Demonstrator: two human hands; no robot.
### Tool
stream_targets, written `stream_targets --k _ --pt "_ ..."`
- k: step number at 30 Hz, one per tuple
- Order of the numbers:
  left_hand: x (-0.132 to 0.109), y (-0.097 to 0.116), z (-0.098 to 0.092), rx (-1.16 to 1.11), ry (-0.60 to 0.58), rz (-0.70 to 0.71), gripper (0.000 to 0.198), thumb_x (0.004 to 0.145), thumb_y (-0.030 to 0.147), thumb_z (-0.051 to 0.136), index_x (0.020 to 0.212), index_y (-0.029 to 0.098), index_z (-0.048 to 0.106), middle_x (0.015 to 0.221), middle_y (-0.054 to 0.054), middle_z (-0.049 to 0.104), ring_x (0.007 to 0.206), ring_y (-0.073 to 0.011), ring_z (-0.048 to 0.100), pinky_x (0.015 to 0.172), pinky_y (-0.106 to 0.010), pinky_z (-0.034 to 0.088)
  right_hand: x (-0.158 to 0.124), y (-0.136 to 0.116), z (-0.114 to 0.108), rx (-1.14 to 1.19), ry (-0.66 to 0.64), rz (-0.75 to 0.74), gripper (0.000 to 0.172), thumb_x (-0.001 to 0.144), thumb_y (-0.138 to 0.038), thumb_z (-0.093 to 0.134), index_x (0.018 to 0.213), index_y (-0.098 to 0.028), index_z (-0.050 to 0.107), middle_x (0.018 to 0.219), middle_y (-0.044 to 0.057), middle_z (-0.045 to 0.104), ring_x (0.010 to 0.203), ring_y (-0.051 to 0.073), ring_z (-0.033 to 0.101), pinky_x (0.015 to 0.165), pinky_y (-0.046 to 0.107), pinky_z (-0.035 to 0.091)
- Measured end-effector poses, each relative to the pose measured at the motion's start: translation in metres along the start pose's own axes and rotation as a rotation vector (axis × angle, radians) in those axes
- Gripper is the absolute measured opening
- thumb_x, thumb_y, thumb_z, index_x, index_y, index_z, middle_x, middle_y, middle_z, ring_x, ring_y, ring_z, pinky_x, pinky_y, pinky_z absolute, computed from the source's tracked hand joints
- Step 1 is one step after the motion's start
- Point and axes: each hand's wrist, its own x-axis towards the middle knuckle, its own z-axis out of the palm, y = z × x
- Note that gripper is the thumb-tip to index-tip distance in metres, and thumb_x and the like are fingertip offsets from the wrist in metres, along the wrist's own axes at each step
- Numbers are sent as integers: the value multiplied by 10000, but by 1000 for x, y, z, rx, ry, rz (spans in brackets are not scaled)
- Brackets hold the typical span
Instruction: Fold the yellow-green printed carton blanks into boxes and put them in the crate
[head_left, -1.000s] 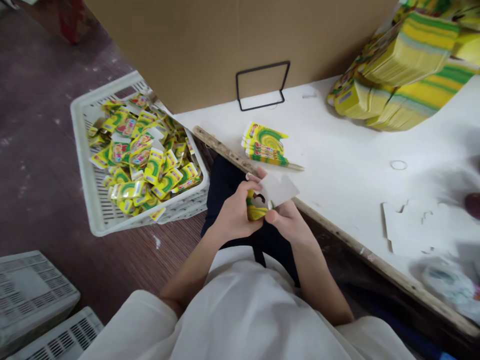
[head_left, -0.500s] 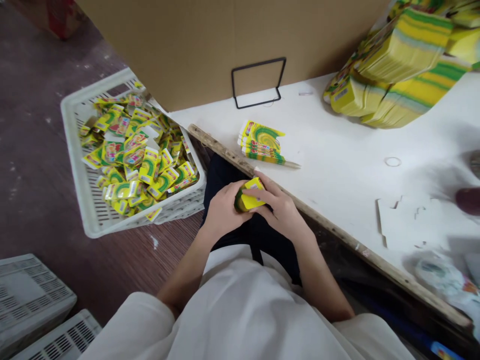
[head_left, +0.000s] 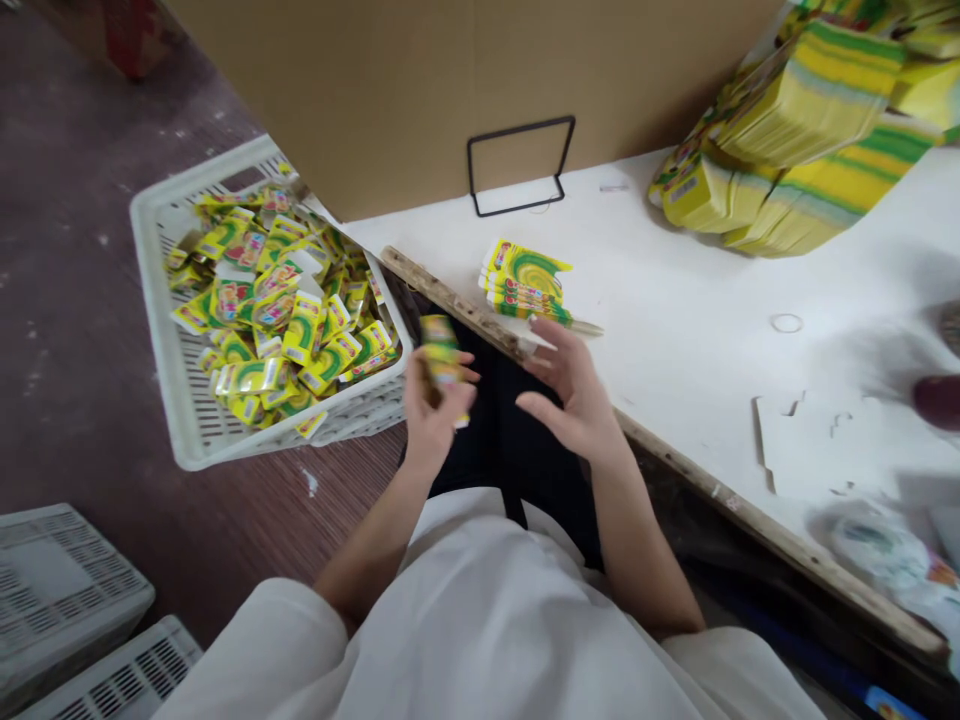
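My left hand (head_left: pixel 431 410) holds a small folded yellow-green box (head_left: pixel 441 358) beside the white plastic basket (head_left: pixel 161 330), which is full of several such boxes. The hand and the box are blurred by motion. My right hand (head_left: pixel 574 390) is open above my lap, fingers spread, holding nothing. A small stack of flat yellow-green carton blanks (head_left: pixel 525 282) lies on the white table (head_left: pixel 675 300) just beyond my right hand.
A brown cardboard wall (head_left: pixel 450 80) stands behind the table with a black wire stand (head_left: pixel 519 165) in front of it. Large piles of flat blanks (head_left: pixel 802 130) fill the far right. White card pieces (head_left: pixel 817 445) lie at the right. Two upturned grey crates (head_left: pixel 60 600) sit at the lower left.
Both hands were folding a box together over my lap. Now the left hand has swung the finished box left toward the basket, and the right hand has let go and opened.
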Motion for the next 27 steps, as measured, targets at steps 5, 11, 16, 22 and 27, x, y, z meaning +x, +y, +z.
stream_targets --k 5,11,16,22,27 --pt "7 -12 -3 -453 364 -215 705 784 874 470 1033 230 612 1196 -115 649 1203 -269 633 983 -442 547 61 27 -17 -434 375 117 280 929 -367 625 1183 -251 614 1185 114 618 1075 270 608 958 498 532" --pt "-5 -15 12 -402 209 -441 587 855 723 573 1185 238 574 1305 -139 620 1152 -259 652 938 -452 564 92 54 -18 -709 414 277 269 817 -369 780 910 -189 603 1019 152 588 1063 350 518 993 618 412" --pt "-5 -17 17 -343 82 -437 605 833 639 660 1264 223 572 1226 -124 675 1005 -213 683 840 -359 572 88 46 -13 -651 389 223 244 873 -330 709 952 -230 501 1033 120 604 1020 314 534 988 563 417" --pt "-7 -13 24 -360 -78 -205 709 702 646 798 1284 291 601 1358 -95 626 1204 -253 622 961 -393 543 55 4 -3 -304 330 206 286 846 -286 705 991 -254 460 916 19 583 758 195 566 736 364 475" --pt "-7 5 35 -414 25 -49 593 683 731 761 1020 250 685 1036 -73 699 1016 -257 675 891 -388 561 8 -23 25 101 -153 157 286 875 -384 712 946 -246 472 810 -21 558 659 132 519 603 278 436"
